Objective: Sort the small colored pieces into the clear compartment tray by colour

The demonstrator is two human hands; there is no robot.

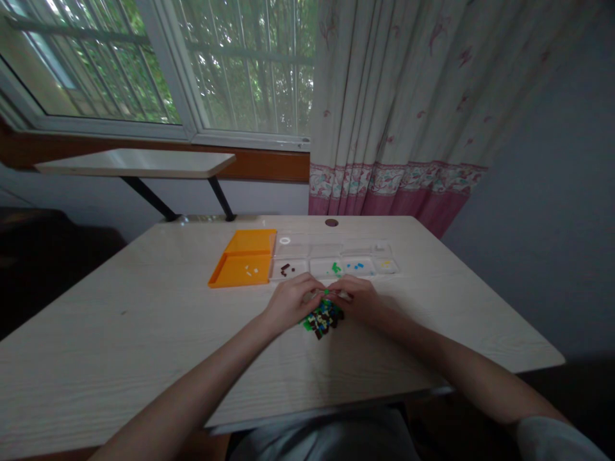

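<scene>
My left hand (294,298) and my right hand (361,299) meet above the front middle of the table. Their fingertips close together around a small green toy brick (327,292), one hand on each side. Right below them lies a heap of small mixed toy bricks (321,322) in brown, green, blue and pale colours. The heap touches or nearly touches the fingers, and its far side is partly hidden by them. Whether the green brick is joined to another piece between the fingers is too small to make out.
Beyond my hands lies an open orange tray (216,274) with a few white pieces. Clear plastic boxes (310,250) beside it hold brown, green, blue and yellow pieces. A raised shelf (144,163) stands at the back left, and a round hole (331,223) sits near the back edge.
</scene>
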